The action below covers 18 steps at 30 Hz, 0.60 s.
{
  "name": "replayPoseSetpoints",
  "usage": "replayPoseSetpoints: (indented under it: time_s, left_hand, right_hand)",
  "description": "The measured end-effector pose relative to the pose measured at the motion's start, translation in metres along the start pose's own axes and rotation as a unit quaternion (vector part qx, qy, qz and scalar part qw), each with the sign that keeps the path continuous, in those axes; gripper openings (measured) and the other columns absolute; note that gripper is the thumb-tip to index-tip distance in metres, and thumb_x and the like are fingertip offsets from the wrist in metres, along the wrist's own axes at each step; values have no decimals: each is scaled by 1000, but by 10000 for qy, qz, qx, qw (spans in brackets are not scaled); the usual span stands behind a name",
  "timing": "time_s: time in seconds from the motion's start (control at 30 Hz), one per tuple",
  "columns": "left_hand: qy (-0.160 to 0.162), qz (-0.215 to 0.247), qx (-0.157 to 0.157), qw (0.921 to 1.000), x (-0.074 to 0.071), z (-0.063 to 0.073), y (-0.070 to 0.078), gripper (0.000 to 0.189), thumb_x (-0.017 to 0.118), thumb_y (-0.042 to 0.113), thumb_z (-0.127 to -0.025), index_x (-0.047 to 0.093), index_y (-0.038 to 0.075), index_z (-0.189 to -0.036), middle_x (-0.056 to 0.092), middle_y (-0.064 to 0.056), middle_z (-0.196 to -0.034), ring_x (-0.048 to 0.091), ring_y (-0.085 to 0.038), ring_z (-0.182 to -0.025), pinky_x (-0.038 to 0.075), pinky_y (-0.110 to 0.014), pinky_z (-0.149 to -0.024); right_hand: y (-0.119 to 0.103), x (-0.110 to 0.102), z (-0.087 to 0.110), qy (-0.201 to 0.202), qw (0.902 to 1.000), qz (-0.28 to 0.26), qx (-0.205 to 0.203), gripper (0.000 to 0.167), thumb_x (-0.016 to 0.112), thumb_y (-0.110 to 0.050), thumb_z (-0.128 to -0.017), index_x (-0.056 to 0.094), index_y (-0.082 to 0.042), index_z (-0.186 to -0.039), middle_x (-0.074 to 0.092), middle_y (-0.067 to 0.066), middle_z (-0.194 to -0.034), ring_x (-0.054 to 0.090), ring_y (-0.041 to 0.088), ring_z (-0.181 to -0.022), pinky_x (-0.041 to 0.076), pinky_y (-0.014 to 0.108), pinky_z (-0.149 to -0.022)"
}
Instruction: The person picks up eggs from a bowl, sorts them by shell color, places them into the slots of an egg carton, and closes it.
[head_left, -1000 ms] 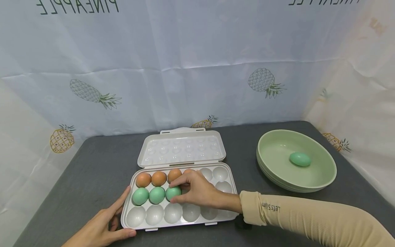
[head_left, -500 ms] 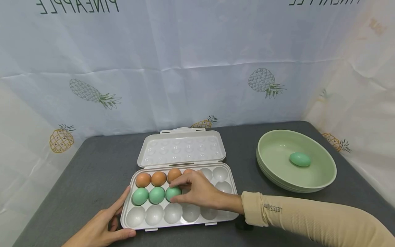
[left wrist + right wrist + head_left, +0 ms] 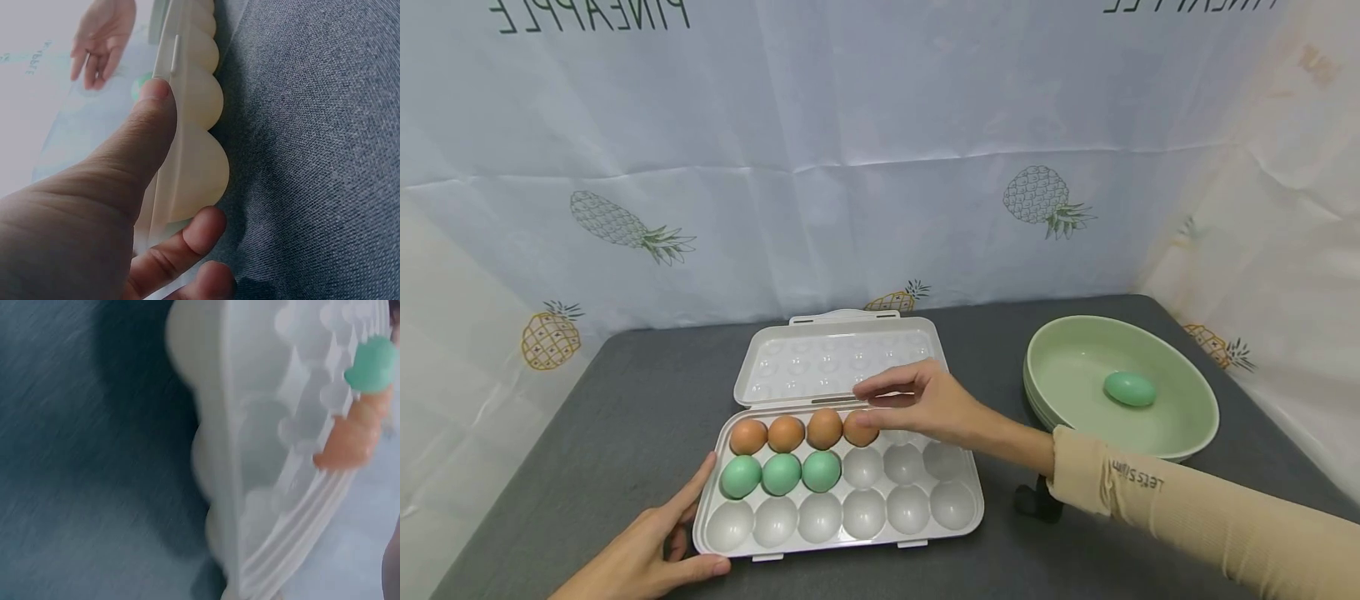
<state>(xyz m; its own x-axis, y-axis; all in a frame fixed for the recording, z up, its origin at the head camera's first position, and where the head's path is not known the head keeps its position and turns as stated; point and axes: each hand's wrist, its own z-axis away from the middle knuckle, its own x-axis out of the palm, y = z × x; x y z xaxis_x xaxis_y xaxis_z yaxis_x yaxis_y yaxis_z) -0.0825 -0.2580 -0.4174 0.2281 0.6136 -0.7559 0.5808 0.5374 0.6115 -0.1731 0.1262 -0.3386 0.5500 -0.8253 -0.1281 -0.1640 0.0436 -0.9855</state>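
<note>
In the head view an egg box (image 3: 907, 507) lies with its lid (image 3: 831, 350) folded back. Several brown eggs (image 3: 786, 434) fill the left part of its back row, and three green eggs (image 3: 782, 474) sit in the middle row. My left hand (image 3: 643, 542) holds the box's left end, the thumb (image 3: 150, 119) against the front rim in the left wrist view. Above the rightmost brown egg, partly covering it, my right hand (image 3: 928, 404) hovers with loosely extended fingers and nothing in them. The right wrist view shows box and eggs blurred.
Stacked light green bowls (image 3: 1060, 358) stand to the right on the dark table (image 3: 647, 392), with one green egg (image 3: 1130, 388) in the top bowl. A pineapple-print cloth (image 3: 850, 208) hangs behind the table. Pale sheets rise at both sides.
My right hand has let go of the third green egg, which stays in the middle row, and has moved up and to the right. The left hand keeps its place.
</note>
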Motion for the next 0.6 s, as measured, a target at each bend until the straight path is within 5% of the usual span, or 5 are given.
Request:
replayPoseSetpoints:
  time_s: [0.3, 0.6]
  left_hand:
    - [25, -26, 127, 9999, 0, -1, 0, 113, 87, 16, -80, 12, -5, -161, 52, 19, -74, 39, 17, -60, 35, -6, -51]
    - [108, -135, 132, 9998, 0, 1, 0, 113, 88, 17, -79, 13, -5, -161, 52, 19, -73, 38, 17, -60, 34, -6, -51]
  right_hand:
    - [-5, -52, 19, 362, 9969, 373, -589, 41, 82, -1, -82, 70, 9, -120, 77, -3, -113, 73, 8, -107, 59, 27, -93]
    - [-8, -113, 53, 732, 9923, 858, -505, 37, 75, 3, -88, 69, 5, -125, 75, -9, -118, 73, 7, -110, 59, 25, -93]
